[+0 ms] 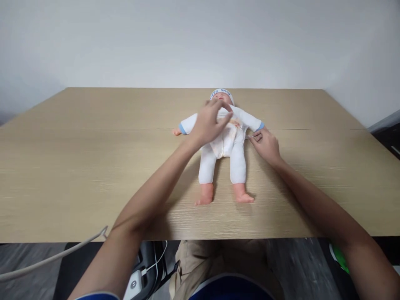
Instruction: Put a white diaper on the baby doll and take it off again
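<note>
A baby doll [238, 166] in white clothes with blue cuffs lies on its back on the wooden table, head away from me. Around its hips is a white diaper [223, 146] with faint orange print. My left hand [210, 124] hovers over the doll's chest, thumb and forefinger curved apart with nothing seen between them; it hides part of the torso. Beside the doll's hip, below its blue cuff, my right hand [264, 143] pinches the white side tab [247, 136] of the diaper. A printed white headband [222, 91] circles the doll's head.
The wooden table [93, 166] reaches back to a pale wall [187, 41]. A light cable [62, 255] runs up to the front edge at left. Below the edge are a white charger [134, 285] and its cord. A dark object [389, 133] stands past the right edge.
</note>
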`<state>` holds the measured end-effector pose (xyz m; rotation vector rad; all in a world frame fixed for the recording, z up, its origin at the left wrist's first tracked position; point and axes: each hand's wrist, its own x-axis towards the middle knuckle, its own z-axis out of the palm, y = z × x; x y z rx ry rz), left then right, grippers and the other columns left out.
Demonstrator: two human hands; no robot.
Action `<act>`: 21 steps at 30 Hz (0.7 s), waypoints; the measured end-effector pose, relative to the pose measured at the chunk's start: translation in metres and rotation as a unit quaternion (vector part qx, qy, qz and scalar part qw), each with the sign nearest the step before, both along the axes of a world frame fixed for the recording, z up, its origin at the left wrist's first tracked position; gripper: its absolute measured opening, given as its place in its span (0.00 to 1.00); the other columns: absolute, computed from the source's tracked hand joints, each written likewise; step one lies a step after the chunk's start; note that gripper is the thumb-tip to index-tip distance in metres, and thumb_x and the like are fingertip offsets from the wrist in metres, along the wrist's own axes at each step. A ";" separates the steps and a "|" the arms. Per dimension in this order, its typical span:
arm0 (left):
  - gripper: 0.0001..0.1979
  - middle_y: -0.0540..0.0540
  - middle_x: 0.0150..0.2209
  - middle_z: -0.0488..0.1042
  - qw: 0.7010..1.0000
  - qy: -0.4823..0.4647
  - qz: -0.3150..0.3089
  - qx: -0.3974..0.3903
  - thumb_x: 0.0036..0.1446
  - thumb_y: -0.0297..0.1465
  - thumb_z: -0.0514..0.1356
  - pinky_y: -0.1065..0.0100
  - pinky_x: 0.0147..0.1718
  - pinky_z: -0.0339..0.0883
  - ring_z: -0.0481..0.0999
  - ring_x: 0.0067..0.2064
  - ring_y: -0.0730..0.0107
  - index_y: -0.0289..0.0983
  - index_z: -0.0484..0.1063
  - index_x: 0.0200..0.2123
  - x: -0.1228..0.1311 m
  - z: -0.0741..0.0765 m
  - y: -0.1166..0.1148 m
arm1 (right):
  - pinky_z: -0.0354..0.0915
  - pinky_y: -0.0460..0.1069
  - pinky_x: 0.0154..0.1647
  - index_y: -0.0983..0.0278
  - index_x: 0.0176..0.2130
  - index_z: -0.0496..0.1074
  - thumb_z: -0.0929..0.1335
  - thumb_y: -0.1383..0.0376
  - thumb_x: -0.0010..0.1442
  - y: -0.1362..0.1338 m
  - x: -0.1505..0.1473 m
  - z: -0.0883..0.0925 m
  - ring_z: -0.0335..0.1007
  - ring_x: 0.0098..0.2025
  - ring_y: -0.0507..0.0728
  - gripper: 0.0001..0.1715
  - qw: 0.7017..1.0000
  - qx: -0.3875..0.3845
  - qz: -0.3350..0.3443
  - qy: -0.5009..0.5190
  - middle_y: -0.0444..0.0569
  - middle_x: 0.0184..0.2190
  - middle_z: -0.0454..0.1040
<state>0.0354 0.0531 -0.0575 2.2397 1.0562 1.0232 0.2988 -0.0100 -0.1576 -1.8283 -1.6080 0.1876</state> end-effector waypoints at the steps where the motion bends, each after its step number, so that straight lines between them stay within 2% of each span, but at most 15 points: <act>1: 0.13 0.39 0.62 0.78 0.998 0.036 -0.027 0.040 0.74 0.43 0.61 0.48 0.73 0.56 0.68 0.69 0.46 0.44 0.79 0.52 0.010 0.001 -0.003 | 0.72 0.61 0.53 0.58 0.42 0.75 0.73 0.52 0.68 0.002 -0.001 0.000 0.80 0.46 0.69 0.13 1.000 -0.013 -0.016 0.008 0.55 0.39 0.84; 4: 0.13 0.38 0.60 0.79 0.984 0.126 -0.055 0.114 0.74 0.42 0.61 0.46 0.71 0.57 0.70 0.68 0.44 0.42 0.79 0.51 0.030 -0.002 -0.007 | 0.72 0.60 0.51 0.57 0.40 0.74 0.76 0.50 0.65 0.004 -0.004 -0.001 0.80 0.43 0.67 0.15 0.999 -0.033 -0.034 0.023 0.52 0.35 0.83; 7: 0.12 0.38 0.60 0.80 0.979 0.171 -0.047 0.100 0.72 0.41 0.63 0.47 0.68 0.61 0.72 0.66 0.44 0.40 0.79 0.50 0.035 -0.009 -0.009 | 0.73 0.60 0.50 0.57 0.40 0.74 0.77 0.49 0.63 0.006 -0.003 0.000 0.80 0.42 0.67 0.18 0.998 -0.044 -0.043 0.022 0.51 0.36 0.84; 10: 0.12 0.39 0.62 0.80 0.974 0.205 -0.040 0.084 0.71 0.41 0.63 0.47 0.69 0.59 0.71 0.68 0.44 0.40 0.79 0.50 0.032 -0.014 -0.011 | 0.73 0.60 0.51 0.58 0.43 0.75 0.78 0.50 0.62 0.007 -0.002 0.003 0.81 0.45 0.69 0.18 0.996 -0.069 -0.047 0.016 0.53 0.37 0.84; 13: 0.12 0.40 0.64 0.79 0.975 0.208 -0.034 0.077 0.72 0.40 0.64 0.48 0.70 0.58 0.70 0.69 0.46 0.41 0.79 0.52 0.029 -0.015 -0.013 | 0.73 0.60 0.51 0.58 0.42 0.77 0.79 0.51 0.61 0.008 -0.001 0.007 0.82 0.46 0.69 0.18 0.994 -0.098 -0.042 0.011 0.54 0.39 0.84; 17: 0.12 0.41 0.64 0.80 0.976 0.207 -0.026 0.069 0.70 0.40 0.65 0.48 0.69 0.59 0.70 0.69 0.45 0.41 0.79 0.51 0.030 -0.014 -0.013 | 0.73 0.59 0.45 0.56 0.33 0.76 0.79 0.49 0.59 0.009 -0.001 0.012 0.81 0.40 0.68 0.18 0.989 -0.143 -0.025 0.015 0.51 0.31 0.83; 21: 0.12 0.41 0.64 0.80 0.977 0.202 -0.021 0.068 0.69 0.41 0.67 0.47 0.69 0.59 0.70 0.69 0.45 0.42 0.79 0.51 0.031 -0.017 -0.011 | 0.68 0.55 0.40 0.56 0.28 0.74 0.78 0.50 0.60 0.008 0.002 0.009 0.77 0.35 0.63 0.19 0.989 -0.144 0.003 0.023 0.48 0.28 0.81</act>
